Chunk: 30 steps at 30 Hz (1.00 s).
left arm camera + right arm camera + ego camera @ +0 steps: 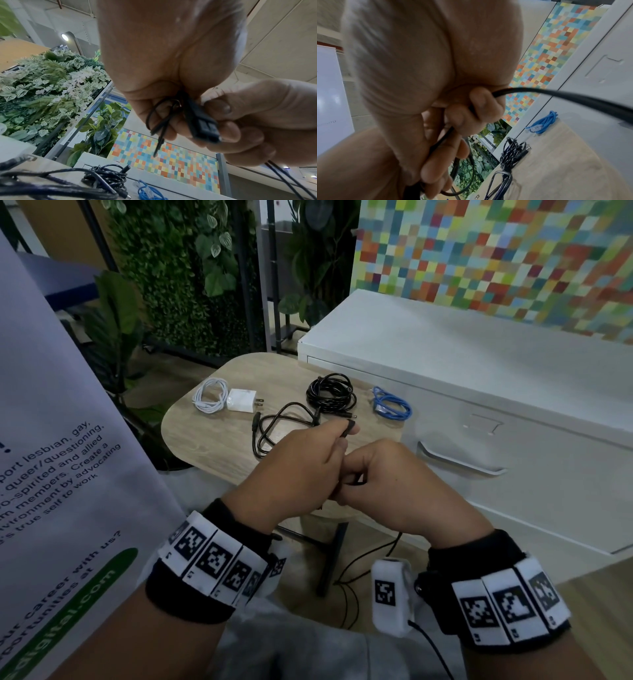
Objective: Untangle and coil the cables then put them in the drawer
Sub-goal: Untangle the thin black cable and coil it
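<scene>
A thin black cable (pixel 274 426) lies in loose loops on the wooden table (pixel 212 446), one end lifted into my hands. My left hand (pixel 342 436) pinches its black plug (pixel 349 430) between thumb and forefinger. In the left wrist view the plug (pixel 204 125) and a few small loops (pixel 159 115) sit at the fingers. My right hand (pixel 356 474) touches the left from the right, fingers (pixel 481 104) curled round the black cable (pixel 573 97). The white drawer cabinet (pixel 479 392) stands at the right, its drawer with the handle (pixel 459 463) closed.
Farther back on the table lie a coiled white cable (pixel 210 397) with a white charger (pixel 241 401), a coiled black cable (pixel 330 392) and a bundled blue cable (pixel 390 407). A printed banner (pixel 51 474) stands close on my left. Plants (pixel 171 285) fill the back.
</scene>
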Available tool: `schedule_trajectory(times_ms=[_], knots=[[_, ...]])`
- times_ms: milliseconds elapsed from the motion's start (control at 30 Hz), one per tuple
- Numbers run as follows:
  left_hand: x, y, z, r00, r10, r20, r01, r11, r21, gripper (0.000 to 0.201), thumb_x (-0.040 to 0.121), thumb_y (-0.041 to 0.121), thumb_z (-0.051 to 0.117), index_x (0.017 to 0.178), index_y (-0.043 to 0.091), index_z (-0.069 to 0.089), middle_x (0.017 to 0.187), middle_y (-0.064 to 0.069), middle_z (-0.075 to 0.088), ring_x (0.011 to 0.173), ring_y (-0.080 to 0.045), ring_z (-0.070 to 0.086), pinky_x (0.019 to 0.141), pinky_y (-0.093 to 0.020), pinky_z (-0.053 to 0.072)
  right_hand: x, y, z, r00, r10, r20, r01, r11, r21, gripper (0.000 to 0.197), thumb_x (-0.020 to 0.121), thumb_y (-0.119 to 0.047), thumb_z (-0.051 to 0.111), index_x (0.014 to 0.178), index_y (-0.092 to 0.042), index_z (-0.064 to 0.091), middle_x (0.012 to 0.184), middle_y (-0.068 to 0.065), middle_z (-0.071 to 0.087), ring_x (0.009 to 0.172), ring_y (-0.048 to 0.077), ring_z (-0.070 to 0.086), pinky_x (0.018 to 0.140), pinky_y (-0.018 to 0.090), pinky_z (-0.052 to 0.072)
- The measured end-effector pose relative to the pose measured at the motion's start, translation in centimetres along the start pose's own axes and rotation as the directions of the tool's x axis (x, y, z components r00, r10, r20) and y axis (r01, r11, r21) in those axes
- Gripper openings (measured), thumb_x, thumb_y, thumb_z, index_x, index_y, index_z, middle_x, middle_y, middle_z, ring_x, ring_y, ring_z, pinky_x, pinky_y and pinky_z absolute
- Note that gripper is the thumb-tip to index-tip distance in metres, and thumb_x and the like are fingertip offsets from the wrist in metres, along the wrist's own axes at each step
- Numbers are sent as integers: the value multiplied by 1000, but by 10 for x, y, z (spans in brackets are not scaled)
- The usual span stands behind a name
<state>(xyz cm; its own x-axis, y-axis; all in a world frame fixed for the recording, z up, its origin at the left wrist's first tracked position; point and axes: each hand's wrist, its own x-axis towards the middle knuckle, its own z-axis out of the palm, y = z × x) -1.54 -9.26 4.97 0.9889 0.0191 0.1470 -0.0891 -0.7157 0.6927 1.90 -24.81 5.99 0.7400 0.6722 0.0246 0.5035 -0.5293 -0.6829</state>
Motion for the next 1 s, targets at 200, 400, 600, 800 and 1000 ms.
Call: schedule_trajectory(times_ms=[200,400,600,800,1000], knots=[[3,-5,-5,996,16,83,-15,1000,-16,26,104,20,46,95,23,70,74,15,67,67,-4,59,67,-30,43,-1,4,-8,995,-7,-95,12,999,53,14,79,-16,84,74,-30,83,64,-14,70,55,-1,56,54,11,37],[-2,-13,-5,975,-103,198,133,981,-141,56,107,41,44,61,15,64,50,12,48,51,-10,43,62,-33,35,-1,22,-30,969,76,-233,-57,995,87,7,79,-24,88,77,-28,82,71,-19,73,64,-6,62,61,8,41],[-2,-9,-5,975,-152,159,220,697,-682,31,111,17,36,84,10,49,60,2,34,51,-11,30,54,-24,35,1,41,-33,902,152,-403,-115,987,115,9,89,-30,78,81,-33,82,69,-19,73,61,-7,61,56,6,39],[5,1,0,956,-295,-7,122,416,-901,23,112,17,34,93,11,47,65,-7,63,45,-19,52,53,-29,49,11,37,-5,940,130,-315,-171,980,-105,29,98,-39,64,82,-22,80,70,-3,72,71,13,65,70,37,53],[4,2,8,940,-321,-118,36,437,-899,21,115,23,32,102,11,45,112,-8,79,86,-29,78,78,-39,61,14,24,22,992,71,-108,-100,950,-295,27,101,-31,52,81,-23,68,69,-3,52,68,22,50,59,35,31]])
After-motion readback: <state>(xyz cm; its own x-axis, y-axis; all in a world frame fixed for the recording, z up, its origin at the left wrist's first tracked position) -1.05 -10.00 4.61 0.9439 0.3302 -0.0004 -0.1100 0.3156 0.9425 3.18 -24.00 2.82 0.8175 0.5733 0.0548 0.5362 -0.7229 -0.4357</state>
